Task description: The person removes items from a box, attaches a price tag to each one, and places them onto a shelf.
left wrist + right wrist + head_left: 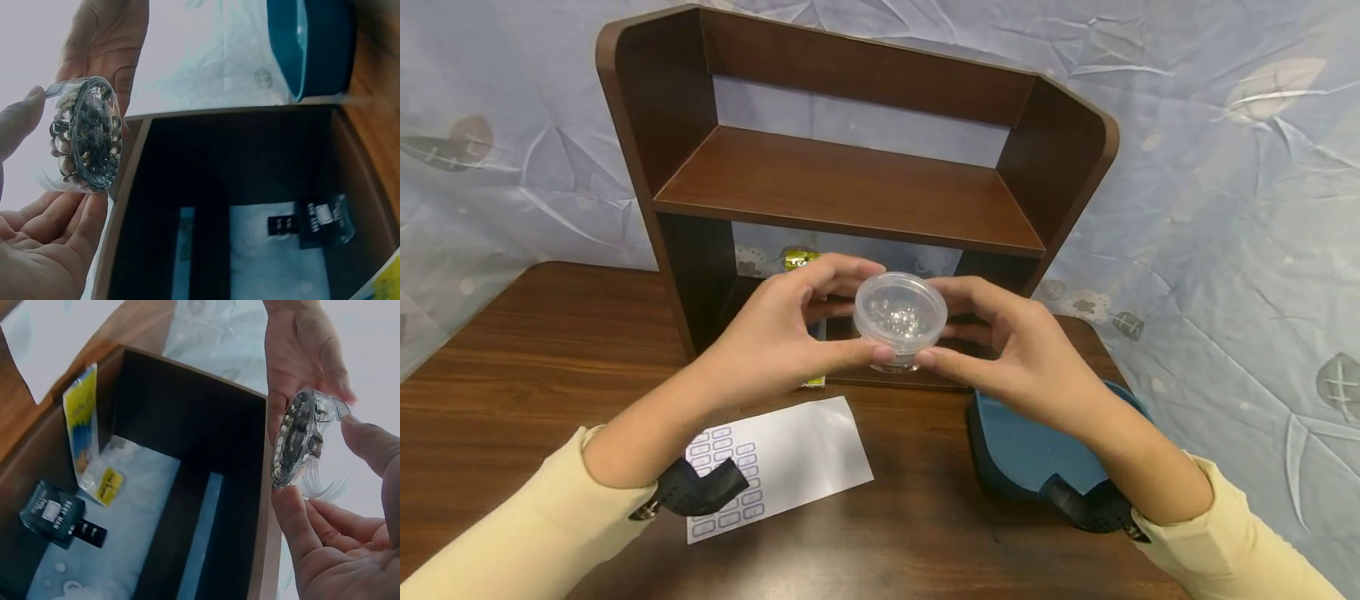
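Note:
A small round clear plastic tub [901, 310] is between my two hands, raised in front of the shelf. Through its side in the left wrist view, the tub [94, 134] shows many small shiny metal pieces with rounded heads, silver and gold in tone. My left hand [782, 325] grips its left side, thumb at the near edge and fingers behind. From the right, my right hand [1015, 346] holds it the same way, the two thumbs close together at the front. The tub [300, 437] stands on edge in the right wrist view, between fingertips of both hands.
A brown two-level shelf [850, 179] stands at the back of the wooden table [550, 350]. In its lower part are a yellow packet [81, 419] and a dark square bottle [53, 515]. A sheet of printed labels [805, 450] lies front left, a blue bin [1030, 442] right.

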Available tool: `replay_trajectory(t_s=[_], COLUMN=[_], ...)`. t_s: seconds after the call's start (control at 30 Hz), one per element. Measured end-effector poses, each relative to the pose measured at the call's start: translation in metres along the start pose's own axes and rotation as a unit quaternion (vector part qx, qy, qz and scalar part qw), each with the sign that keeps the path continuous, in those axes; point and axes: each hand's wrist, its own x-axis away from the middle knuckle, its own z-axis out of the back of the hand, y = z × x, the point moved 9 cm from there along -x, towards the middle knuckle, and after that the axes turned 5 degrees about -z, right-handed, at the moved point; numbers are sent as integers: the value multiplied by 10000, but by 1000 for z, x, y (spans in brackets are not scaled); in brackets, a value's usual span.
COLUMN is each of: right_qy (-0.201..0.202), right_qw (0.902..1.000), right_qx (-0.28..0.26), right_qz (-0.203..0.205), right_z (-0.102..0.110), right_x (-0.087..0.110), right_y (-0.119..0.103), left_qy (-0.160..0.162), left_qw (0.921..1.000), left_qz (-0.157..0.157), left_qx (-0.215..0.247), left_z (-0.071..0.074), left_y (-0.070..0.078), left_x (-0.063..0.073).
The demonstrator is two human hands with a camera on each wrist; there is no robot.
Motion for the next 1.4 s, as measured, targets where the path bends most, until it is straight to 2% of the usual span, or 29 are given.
replay_trajectory(t_s=[0.2,0.47,0.7,1.03,1.4], right_qy=[100,428,571,561,303], right_qw=[9998,9988,9976,9983,9958], right_qx=[-170,-136,-264,-87,505], right_qz=[58,173,287,-166,-707], right_z=[10,27,37,43,44], right_x=[-21,-47,-69,-102,-134], right_y=[-7,-18,-23,-12,-2], left_qy=[116,228,318,329,242], left_qw=[9999,9996,9994,9981,9962], left_qz=[42,-149,-111,199,642], left_qx=[45,-69,-53,-486,-534], left_z=[17,39,55,69,80], left_y=[4,12,13,3,-8], left_x=[-18,-40,-58,-78,-102])
